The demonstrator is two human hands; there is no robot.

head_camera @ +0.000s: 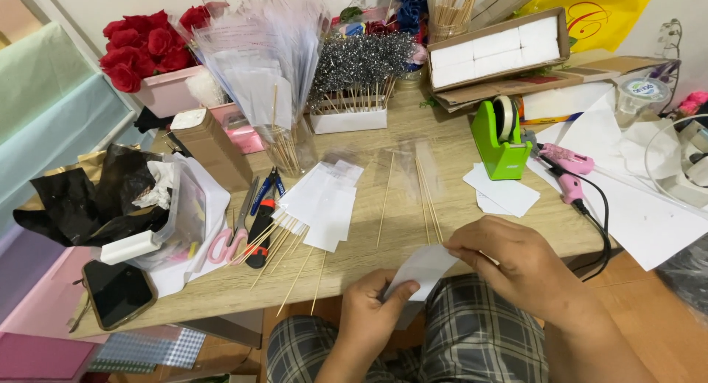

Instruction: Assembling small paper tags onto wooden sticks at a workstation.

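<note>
Wooden table (pixel 413 239) is cluttered and lit from above; you sit at its near edge, checked trousers (pixel 472 331) below. Your left hand (pixel 369 309) pinches the lower corner of a white paper slip (pixel 422 268), thumb on top; your right hand (pixel 516 261) grips its upper edge, fingers curled closed on it. The slip sits just over the table edge, above your lap. Beyond: loose wooden skewers (pixel 424 198), a stack of white cards (pixel 324 202), pink scissors (pixel 234 239). Left: a phone (pixel 118 291). Right: a green tape dispenser (pixel 501 143), a pink glue gun (pixel 568 165). Far back: red roses (pixel 144 47).
</note>
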